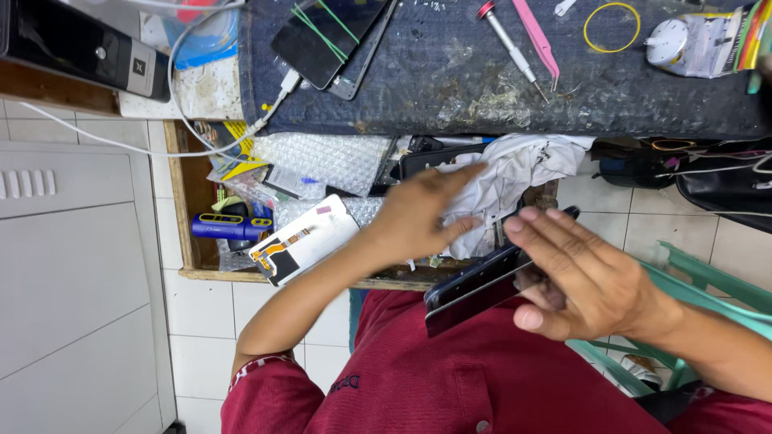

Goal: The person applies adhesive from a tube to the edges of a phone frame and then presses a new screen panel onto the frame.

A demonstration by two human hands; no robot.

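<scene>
White floor tiles and a grey cabinet frame a cramped repair bench, seen from above a person in a red shirt (450, 386). Nearest the camera, the right hand (591, 277) grips a dark phone (474, 291) by its edge, thumb under and fingers curled over the top, holding it tilted just above the lap. The left hand (418, 213), fingers flat and loose, presses on a crumpled white cloth (515, 181) at the lip of an open wooden drawer (186, 201); it holds nothing that can be seen, and motion blur hides the fingertips.

Judging by the scene, the phone looks mid-repair: it is out of the drawer and in hand, while tools on the bench lie untouched, so most of the work seems left.

Inside the drawer lie a white display panel (301, 241) with an orange flex strip, sheets of clear bubble wrap (330, 157), a blue and yellow cylindrical tool (229, 227) and small yellow-and-black printed packets (229, 149) at the back left.

Beyond, on the dark blue mat (450, 72), rest two phones (334, 36) bound with green rubber bands, a white charging cable (201, 120), a red-tipped screwdriver (511, 48), pink tweezers (537, 36) and a loose yellow rubber band (611, 26). At the far right corner stands a white dispenser (669, 40) beside a stack of coloured cards (744, 36). A black box (80, 44) with a small square white label sits at the far left.
</scene>
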